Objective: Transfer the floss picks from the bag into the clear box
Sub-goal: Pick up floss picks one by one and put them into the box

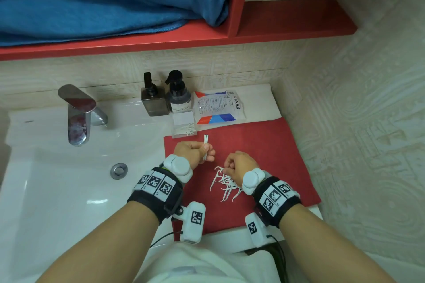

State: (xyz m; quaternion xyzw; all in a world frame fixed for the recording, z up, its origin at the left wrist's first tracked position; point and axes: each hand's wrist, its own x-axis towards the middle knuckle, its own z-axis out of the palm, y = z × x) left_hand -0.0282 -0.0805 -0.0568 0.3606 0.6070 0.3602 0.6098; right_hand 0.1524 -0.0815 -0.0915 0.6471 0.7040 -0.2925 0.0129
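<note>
Left hand (194,153) is pinching a small bunch of floss picks (205,145) between thumb and curled fingers; their long axis is running near-vertical in the view, ends pointing away toward the clear box (184,123).

Right hand (239,165) is resting curled over the loose pile of picks (224,185) on the red mat (264,149). Fingertips are hidden, so whether that grip is grasping a pick cannot be told. Pile picks are lying fanned, mostly slanting from upper left to lower right, a few crossing.

Clear box is sitting at the mat's far left corner, a few picks lying inside it, roughly crosswise. The bag (217,107) is lying flat just beside the box, to its right, on the white surface (257,89) behind the mat.

Two dark pump bottles (165,99) are standing behind the box. Faucet (79,115) is sitting left, over the sink (57,179).
</note>
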